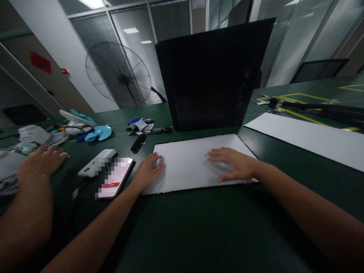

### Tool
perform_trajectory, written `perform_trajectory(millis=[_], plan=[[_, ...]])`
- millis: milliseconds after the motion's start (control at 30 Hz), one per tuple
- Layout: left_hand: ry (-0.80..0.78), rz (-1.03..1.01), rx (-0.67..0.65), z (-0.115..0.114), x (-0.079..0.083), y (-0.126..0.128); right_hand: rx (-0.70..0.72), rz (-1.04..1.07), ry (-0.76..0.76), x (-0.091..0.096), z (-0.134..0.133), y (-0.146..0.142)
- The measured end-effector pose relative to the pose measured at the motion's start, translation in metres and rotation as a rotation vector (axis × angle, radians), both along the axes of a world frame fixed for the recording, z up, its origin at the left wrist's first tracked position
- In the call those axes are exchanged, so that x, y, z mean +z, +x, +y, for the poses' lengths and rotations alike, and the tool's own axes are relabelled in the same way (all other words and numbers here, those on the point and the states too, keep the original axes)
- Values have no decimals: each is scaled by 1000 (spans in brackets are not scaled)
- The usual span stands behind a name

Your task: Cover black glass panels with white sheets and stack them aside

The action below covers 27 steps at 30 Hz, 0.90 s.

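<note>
A flat white panel [187, 167] lies on the dark green table [199, 227] in front of me. Behind it a large black panel [213, 72] stands upright. My left hand [148, 170] rests on the white panel's left edge with its fingers loosely stretched and nothing in them. My right hand [233, 165] lies palm down on the right part of the panel, fingers spread flat and pointing left.
Left of the panel lie a phone [113, 178], a white box-like device [96, 163] and a small black object [138, 143]. Another person's hand [42, 159] rests at far left near blue fan parts [99, 132]. A second white sheet [307, 136] lies right; a floor fan [122, 76] stands behind.
</note>
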<state>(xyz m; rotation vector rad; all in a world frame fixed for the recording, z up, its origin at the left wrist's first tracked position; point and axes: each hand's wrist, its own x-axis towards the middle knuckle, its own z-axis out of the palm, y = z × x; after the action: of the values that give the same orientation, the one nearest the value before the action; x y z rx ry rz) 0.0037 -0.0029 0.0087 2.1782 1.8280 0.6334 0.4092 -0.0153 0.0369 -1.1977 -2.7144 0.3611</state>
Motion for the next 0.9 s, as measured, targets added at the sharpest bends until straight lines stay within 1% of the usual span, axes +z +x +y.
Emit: perform_trajectory(millis=[33,67,133,167,233,300,333,400,500,667,733,800,867,900], plan=[[-5,3,0,0,1,0,-82,1,72,-1,6,11],[-7,5,1,-1,1,1,-196,-5,154,-3,13,26],[-8,9,1,-2,3,2,-478,-40,293,-7,24,65],[-7,12,0,-2,4,2,-606,-61,322,-10,27,88],[-6,12,2,-3,5,2,-812,-87,311,-17,29,132],[-2,2,2,-3,5,2,-965,-103,261,-24,27,169],[4,-6,1,-3,5,2,-1028,-110,231,-27,25,181],[19,-17,-6,-3,4,1,-1124,-120,180,-32,22,195],[28,-23,-14,-1,2,1,-1191,-130,160,-34,23,195],[14,-6,-3,0,1,0,-1204,-138,183,-25,21,177],[19,-4,-7,1,0,0,-1268,-139,224,-18,17,167],[27,-5,-11,1,0,0,-1330,-135,297,-10,13,153],[28,-1,-10,0,0,0,-1339,-131,380,0,10,135],[25,3,-8,0,1,0,-1312,-134,418,4,9,123]])
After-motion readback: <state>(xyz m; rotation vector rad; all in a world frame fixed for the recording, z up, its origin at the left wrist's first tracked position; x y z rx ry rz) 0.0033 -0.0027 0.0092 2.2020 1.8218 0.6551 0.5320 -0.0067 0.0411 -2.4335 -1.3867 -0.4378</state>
